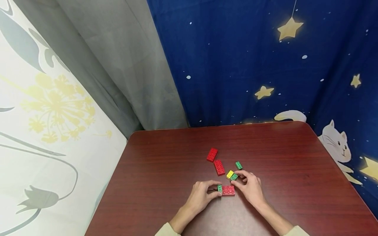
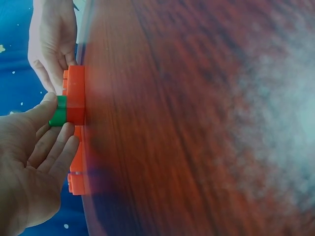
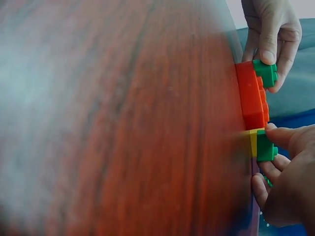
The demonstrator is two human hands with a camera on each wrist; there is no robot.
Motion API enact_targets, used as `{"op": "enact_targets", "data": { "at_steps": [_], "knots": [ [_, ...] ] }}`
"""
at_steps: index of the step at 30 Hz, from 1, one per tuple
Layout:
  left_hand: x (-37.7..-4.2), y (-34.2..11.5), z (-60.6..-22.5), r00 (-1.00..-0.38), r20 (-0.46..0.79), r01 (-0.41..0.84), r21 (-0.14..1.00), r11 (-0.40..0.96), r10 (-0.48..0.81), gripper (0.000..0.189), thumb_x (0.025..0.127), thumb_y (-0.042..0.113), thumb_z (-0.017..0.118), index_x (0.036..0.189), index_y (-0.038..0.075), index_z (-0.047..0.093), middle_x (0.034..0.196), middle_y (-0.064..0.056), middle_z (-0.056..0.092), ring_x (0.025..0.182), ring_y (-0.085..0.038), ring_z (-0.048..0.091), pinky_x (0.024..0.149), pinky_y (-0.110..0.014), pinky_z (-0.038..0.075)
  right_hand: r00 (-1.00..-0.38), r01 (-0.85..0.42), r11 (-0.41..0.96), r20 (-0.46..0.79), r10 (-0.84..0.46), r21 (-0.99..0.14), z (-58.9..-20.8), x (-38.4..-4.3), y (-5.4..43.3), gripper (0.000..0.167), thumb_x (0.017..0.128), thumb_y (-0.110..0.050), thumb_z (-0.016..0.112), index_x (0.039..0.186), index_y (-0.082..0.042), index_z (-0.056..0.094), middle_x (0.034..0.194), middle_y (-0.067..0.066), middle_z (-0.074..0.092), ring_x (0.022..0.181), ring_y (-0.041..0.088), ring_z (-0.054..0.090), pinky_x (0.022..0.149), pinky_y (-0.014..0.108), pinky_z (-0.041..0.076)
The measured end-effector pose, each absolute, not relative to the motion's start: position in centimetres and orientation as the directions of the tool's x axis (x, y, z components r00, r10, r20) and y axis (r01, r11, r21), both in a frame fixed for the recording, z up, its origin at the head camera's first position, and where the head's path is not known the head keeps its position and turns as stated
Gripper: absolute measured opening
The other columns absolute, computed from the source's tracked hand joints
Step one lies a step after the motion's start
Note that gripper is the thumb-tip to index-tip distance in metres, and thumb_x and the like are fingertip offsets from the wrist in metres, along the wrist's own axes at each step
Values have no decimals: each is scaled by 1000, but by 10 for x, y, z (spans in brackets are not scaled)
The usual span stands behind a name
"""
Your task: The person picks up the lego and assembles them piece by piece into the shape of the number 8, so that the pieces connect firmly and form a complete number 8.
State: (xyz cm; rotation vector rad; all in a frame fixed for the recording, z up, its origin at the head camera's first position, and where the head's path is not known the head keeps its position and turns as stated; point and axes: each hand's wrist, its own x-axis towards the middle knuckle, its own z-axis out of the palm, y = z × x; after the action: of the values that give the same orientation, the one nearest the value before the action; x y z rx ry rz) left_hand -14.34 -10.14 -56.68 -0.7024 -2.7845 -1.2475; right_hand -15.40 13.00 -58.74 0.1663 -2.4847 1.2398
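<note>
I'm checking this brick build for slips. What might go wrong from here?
The left hand pinches a small green brick at the very end of the red plate; pressing there may tip or slide the plate. The right hand holds a green-on-yellow pair close beside it, which might bump the plate.

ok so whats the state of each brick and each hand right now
left hand: pinches the small green brick sitting on the left end of the red plate
red plate: flat on the table
right hand: pinches a green brick beside a yellow brick
two red bricks: loose, flat, untouched
far green brick: loose, untouched
</note>
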Motion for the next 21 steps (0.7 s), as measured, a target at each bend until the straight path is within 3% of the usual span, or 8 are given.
{"op": "enact_targets", "data": {
  "at_steps": [10, 21],
  "knots": [
    [-144, -101, -568, -897, 208, 415, 699, 582, 390, 35, 86, 26, 89, 118, 15, 81, 105, 8, 80, 99, -5, 74, 81, -26, 60, -939, -301, 552, 343, -29, -778, -586, -147, 138, 41, 77, -1, 93, 115, -5, 78, 95, 2, 77, 81, 21, 72, 75, 35, 60],
    [-143, -100, -567, -900, 196, 403, 714, 573, 388, 35, 86, 24, 89, 118, 13, 81, 103, 6, 80, 95, -3, 74, 78, -21, 59, -926, -369, 469, 358, -117, -802, -579, -138, 140, 43, 78, 5, 90, 118, -5, 77, 100, 4, 80, 84, 17, 75, 74, 29, 62]
  ]
}}
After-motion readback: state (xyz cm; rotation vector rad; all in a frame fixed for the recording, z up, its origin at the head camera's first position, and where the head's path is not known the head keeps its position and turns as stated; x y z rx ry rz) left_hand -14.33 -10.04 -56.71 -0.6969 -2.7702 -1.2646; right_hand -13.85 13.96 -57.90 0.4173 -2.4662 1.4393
